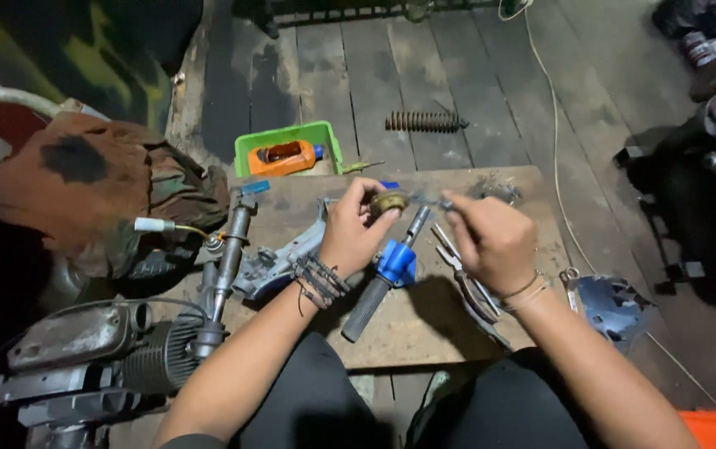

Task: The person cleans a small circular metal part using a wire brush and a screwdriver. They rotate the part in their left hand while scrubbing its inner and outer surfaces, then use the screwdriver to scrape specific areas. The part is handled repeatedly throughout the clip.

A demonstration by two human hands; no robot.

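Above the board's (424, 333) far half, a small brass-coloured round part (389, 201), pinched in left hand (356, 229) fingertips, flat face tilted toward the right. Just beside it, right hand (491, 239), closed on a thin tool; tip blurred, pointing left at the part. Underneath, blue-collared handle (383, 283) lying diagonally, pliers (466, 283) alongside. Farther off, green tray (291, 137) and spring (424, 122).

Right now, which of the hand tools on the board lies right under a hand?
The pliers, lying beneath the right hand. The blue-collared grey-handled tool lies in the open between both hands, nearer the left hand.
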